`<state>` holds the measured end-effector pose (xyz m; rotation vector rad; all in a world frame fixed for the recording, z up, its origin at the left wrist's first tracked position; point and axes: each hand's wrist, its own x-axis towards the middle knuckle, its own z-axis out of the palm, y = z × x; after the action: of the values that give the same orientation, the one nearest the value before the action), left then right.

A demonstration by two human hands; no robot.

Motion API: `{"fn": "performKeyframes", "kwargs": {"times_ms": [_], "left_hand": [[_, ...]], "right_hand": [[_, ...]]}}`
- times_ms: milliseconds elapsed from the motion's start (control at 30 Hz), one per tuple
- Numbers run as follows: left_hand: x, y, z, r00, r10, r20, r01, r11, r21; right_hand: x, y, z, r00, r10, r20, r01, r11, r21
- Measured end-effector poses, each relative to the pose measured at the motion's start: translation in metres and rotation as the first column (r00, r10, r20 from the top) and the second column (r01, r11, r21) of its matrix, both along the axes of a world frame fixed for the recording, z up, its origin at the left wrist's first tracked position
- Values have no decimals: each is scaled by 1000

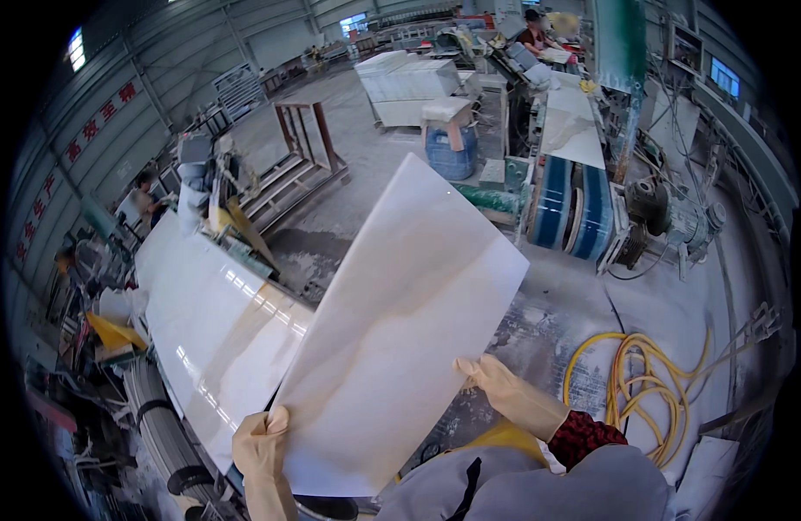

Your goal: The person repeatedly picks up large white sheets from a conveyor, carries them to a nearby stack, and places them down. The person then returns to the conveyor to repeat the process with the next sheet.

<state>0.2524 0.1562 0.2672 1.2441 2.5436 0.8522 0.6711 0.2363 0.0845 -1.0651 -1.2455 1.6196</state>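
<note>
A large white stone tile (400,321) with a faint tan vein is tilted up in front of me, held between both hands. My left hand (263,438), in a cream rubber glove, grips its lower left edge, thumb on the near face. My right hand (496,382), gloved alike, grips the right edge, with the fingers partly hidden behind it. To the left, a glossy white slab (218,330) with a tan band lies on a machine line, and the tile covers part of its right end.
A coiled yellow hose (635,382) lies on the floor at right. Beyond the tile stand a blue barrel (451,154), a conveyor with blue belts (552,204), motors (669,217) and stacked white slabs (409,87). A metal rack (305,165) is farther left. People work at the far machines.
</note>
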Motion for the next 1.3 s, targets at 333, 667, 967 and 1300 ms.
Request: {"fn": "performKeyframes", "kwargs": {"times_ms": [333, 667, 967, 1300], "left_hand": [[250, 230, -100, 937, -228, 263, 243, 970, -26], [418, 295, -165, 813, -384, 438, 557, 733, -391], [459, 336, -201, 733, -535, 419, 680, 555, -479], [505, 421, -215, 672, -511, 535, 740, 480, -472]], "right_hand": [[261, 155, 84, 903, -420, 86, 406, 903, 143], [400, 177, 27, 824, -566, -44, 566, 825, -14], [428, 184, -19, 753, -657, -44, 635, 742, -213], [467, 260, -68, 378, -570, 730, 896, 423, -134]]}}
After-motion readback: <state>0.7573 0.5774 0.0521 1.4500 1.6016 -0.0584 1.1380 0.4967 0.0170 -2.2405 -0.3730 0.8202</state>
